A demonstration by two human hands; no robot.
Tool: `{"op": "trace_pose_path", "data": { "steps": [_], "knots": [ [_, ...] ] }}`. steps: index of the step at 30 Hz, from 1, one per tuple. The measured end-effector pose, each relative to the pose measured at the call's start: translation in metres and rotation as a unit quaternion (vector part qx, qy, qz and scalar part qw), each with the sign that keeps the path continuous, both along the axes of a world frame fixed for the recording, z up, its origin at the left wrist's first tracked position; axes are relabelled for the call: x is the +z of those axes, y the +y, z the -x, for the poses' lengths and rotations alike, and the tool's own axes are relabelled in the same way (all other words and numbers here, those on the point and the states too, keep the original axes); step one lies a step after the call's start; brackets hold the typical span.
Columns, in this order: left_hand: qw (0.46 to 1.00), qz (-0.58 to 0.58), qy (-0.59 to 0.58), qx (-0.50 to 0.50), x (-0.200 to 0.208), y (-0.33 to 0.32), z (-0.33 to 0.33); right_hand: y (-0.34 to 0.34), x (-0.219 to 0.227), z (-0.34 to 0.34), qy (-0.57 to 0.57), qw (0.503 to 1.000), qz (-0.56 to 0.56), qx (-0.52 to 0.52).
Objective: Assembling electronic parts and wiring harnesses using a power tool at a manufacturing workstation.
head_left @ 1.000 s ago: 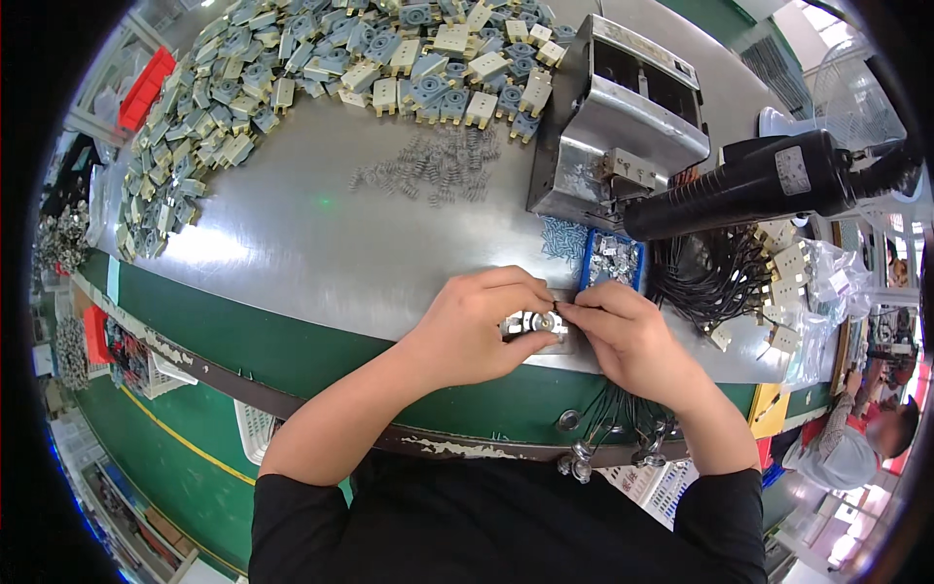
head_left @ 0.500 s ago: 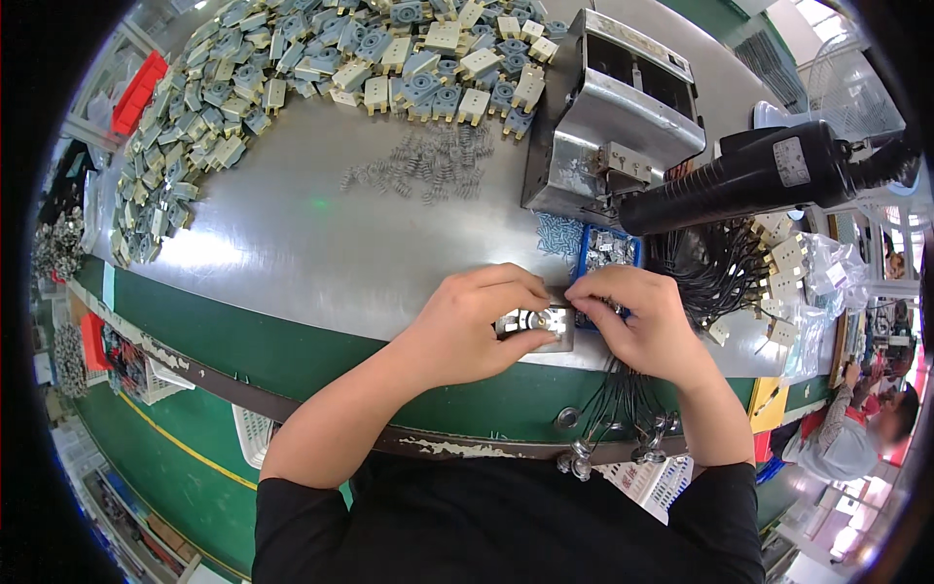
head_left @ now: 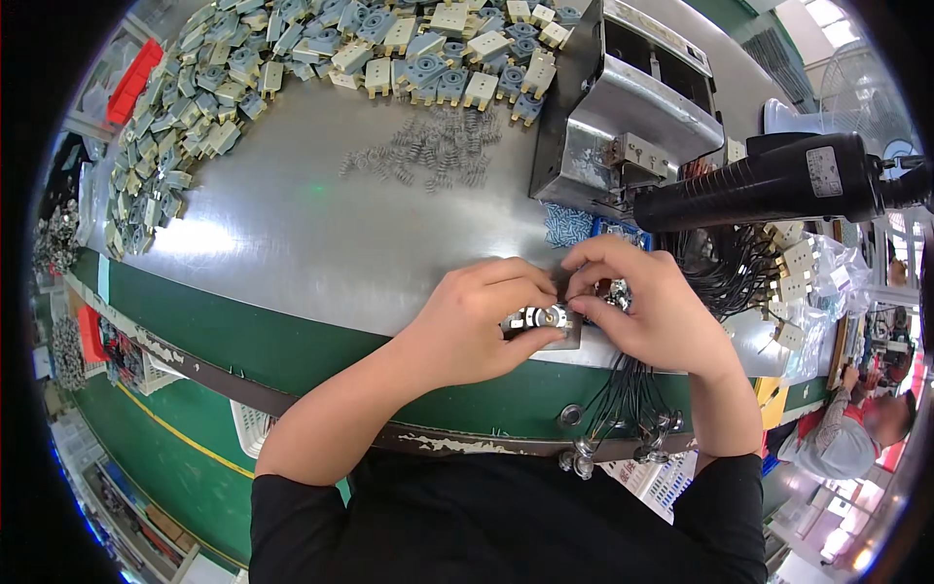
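My left hand (head_left: 475, 319) and my right hand (head_left: 642, 310) meet at the near edge of a shiny metal worktop (head_left: 282, 224). Between their fingertips sits a small metal part (head_left: 543, 323) with a round centre on a flat plate. Both hands pinch it, left fingers over its left side, right fingers over its top and right. Much of the part is hidden by my fingers. Black wires (head_left: 623, 399) hang down below it over the green table edge.
A heap of grey and cream plastic components (head_left: 292, 58) lines the far edge. Small springs (head_left: 438, 151) lie mid-table. A metal fixture box (head_left: 623, 117) and a black power screwdriver (head_left: 769, 185) stand right. Wired parts (head_left: 788, 273) pile at right; another person (head_left: 856, 428) sits beyond.
Both hands stay on the small metal part. The fingers have shifted slightly around it; the right fingertips now sit higher over its top.
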State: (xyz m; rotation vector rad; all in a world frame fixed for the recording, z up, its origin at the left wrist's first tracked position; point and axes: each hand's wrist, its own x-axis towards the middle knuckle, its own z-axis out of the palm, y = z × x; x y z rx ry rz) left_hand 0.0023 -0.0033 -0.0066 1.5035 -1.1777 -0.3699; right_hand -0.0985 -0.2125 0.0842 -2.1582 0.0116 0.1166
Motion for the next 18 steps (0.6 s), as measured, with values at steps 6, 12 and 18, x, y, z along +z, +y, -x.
{"op": "trace_pose_path", "data": {
  "steps": [6,12,18],
  "knots": [
    [1.0,-0.002,0.004,0.001,0.0,-0.001,0.0,0.008,-0.003,-0.003,-0.009,0.998,0.053,0.031],
    [1.0,-0.028,0.006,0.001,0.004,0.001,0.0,0.015,-0.008,0.007,-0.055,0.989,0.125,0.052],
    [0.999,0.01,-0.028,0.019,-0.005,0.0,0.005,0.025,-0.019,0.023,-0.113,0.98,0.164,0.009]
  ]
}}
